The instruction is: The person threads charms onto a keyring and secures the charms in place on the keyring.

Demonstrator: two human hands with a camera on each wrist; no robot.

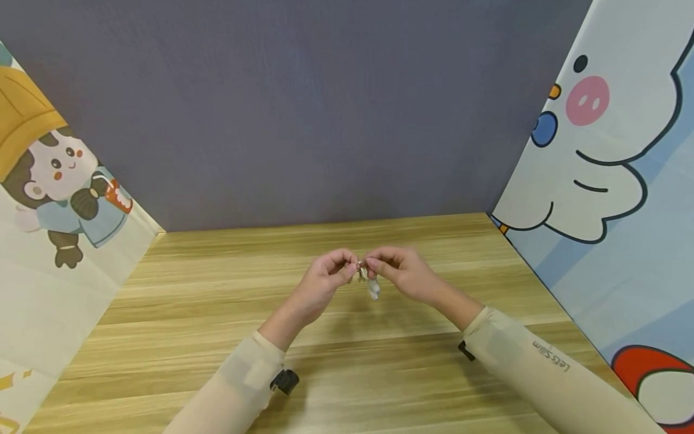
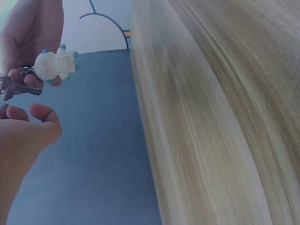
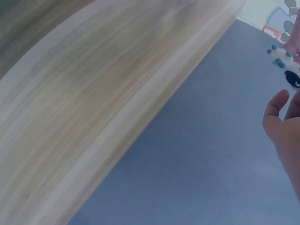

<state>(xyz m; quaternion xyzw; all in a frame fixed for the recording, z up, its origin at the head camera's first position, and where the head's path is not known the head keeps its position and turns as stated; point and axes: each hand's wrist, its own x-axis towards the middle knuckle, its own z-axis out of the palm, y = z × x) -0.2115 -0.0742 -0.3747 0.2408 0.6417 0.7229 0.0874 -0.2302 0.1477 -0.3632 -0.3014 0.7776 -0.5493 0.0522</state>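
Note:
Above the table, both hands pinch a small keychain between them. My left hand point(image 1: 320, 283) holds its left side between thumb and fingers, beside the metal keys point(image 1: 363, 274). On the other side, my right hand point(image 1: 409, 274) pinches it with thumb and forefinger. Below the right fingertips dangles a white figurine charm point(image 1: 374, 288). In the left wrist view the figurine point(image 2: 56, 65) has pale blue tips and hangs by a short metal chain, with the keys point(image 2: 26, 89) near it. The ring itself is mostly hidden by the fingertips. In the right wrist view the figurine point(image 3: 281, 58) shows a dark spot.
A wood-grain table point(image 1: 217, 301) lies under the hands. Behind it rises a plain grey-blue panel point(image 1: 325, 120). Cartoon-printed panels flank it at left point(image 1: 119, 265) and right point(image 1: 542, 253). Dark wrist devices point(image 1: 285, 381) sit at the pale sleeves.

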